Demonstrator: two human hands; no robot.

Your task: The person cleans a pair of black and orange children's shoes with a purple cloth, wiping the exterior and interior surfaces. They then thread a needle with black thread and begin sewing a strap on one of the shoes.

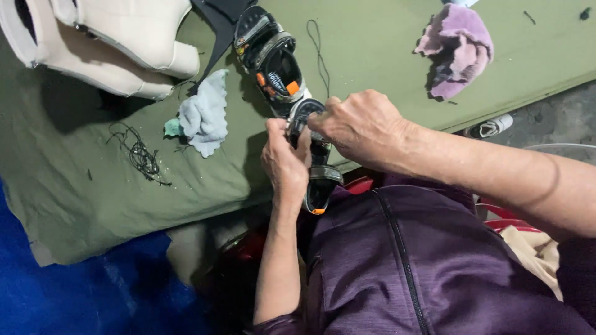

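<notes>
Both the left hand [284,162] and right hand [363,124] are clenched on a black sandal [318,180] at the near edge of the green cloth [372,56], a matching sandal with orange label patches [273,62] lying just beyond.

Second sandal [268,59] blocks ahead; bare green cloth [372,56] lies open toward the purple rag [458,46].

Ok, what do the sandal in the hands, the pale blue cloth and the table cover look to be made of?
Sandal: looks like dark synthetic straps on a rubbery sole with orange trim, slightly glossy. Pale blue cloth: soft fleecy or terry fabric, crumpled and matte. Table cover: olive woven cloth, probably canvas, matte with creases. Left hand and right hand both grip the sandal.
</notes>
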